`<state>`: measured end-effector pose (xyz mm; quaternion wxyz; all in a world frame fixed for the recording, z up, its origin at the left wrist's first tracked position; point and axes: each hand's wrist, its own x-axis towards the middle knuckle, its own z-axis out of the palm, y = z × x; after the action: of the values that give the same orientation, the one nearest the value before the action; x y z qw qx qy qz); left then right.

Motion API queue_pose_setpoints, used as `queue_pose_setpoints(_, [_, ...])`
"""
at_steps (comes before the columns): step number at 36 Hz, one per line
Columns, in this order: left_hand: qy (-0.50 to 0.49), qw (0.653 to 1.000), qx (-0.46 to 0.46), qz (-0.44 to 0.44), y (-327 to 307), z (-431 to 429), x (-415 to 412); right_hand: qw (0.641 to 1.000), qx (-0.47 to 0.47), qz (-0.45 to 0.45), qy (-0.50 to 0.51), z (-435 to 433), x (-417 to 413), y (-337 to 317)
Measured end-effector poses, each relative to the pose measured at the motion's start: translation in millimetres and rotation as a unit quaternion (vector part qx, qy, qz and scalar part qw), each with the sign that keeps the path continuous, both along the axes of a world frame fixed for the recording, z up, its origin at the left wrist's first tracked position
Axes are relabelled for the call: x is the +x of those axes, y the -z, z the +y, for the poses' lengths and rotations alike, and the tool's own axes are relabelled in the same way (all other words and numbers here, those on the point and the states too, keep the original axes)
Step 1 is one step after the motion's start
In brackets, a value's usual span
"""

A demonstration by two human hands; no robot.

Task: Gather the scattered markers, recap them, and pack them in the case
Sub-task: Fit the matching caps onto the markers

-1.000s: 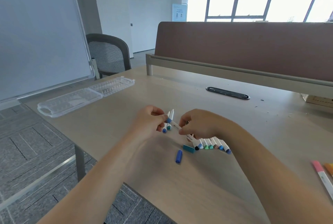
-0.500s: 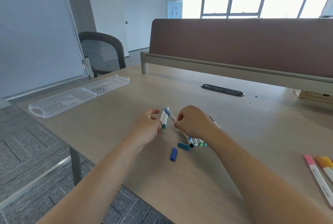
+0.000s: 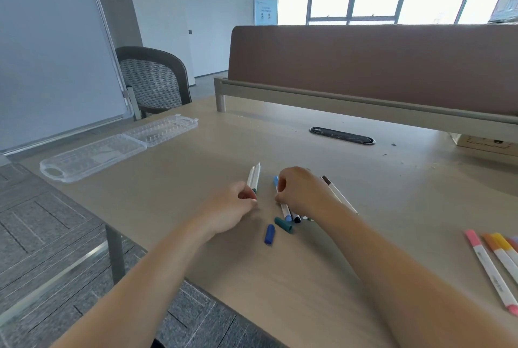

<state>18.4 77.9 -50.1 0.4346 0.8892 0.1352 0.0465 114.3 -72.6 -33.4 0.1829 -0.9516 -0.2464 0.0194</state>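
Head view: left hand [image 3: 231,207] holds two markers [image 3: 254,176] pointing away.

Desk [image 3: 406,193], open clear case [image 3: 117,148] L, markers [image 3: 487,266] R, 2 caps [image 3: 269,234], prob. crumbs [image 3: 393,144]

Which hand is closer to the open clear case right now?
Left. The left hand pinches two white markers, with the case off to its left and farther back; the right hand grips a blue-capped marker farther right, beyond the left hand.

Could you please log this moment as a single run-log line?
left hand: holds two white markers | right hand: grips marker bundle | blue cap, teal cap: loose | clear case: open
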Motion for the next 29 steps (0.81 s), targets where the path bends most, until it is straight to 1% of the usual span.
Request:
queue_pose_setpoints(5, [0.074, 0.996, 0.053, 0.018, -8.6, -2.3, -13.3, 1.0, 0.017, -0.011, 0.0, 0.3, -0.5, -1.0])
queue_pose_setpoints(8, [0.104, 0.986, 0.119, 0.046, -16.4, -8.8, -19.3, 1.0, 0.024, -0.017, -0.008, 0.9, -3.2, -6.4])
queue_pose_setpoints(12, [0.108, 0.97, 0.205, 0.068, -23.3, -20.9, -22.1, 0.999, 0.042, -0.01, -0.004, 4.0, -7.3, -14.2])
queue_pose_setpoints(17, [0.122, 0.953, 0.274, 0.051, -24.7, -27.3, -23.5, 0.999, 0.047, -0.003, 0.0, 14.2, -10.3, -20.2])
queue_pose_setpoints(24, [0.099, 0.951, 0.29, 0.029, -17.7, -14.6, -24.1, 1.0, 0.029, 0.002, 0.004, 42.0, -7.9, -20.6])
queue_pose_setpoints(29, [0.074, 0.956, 0.282, 0.034, -14.4, 0.0, -29.5, 1.0, -0.014, -0.003, 0.016, 70.4, 0.0, -19.5])
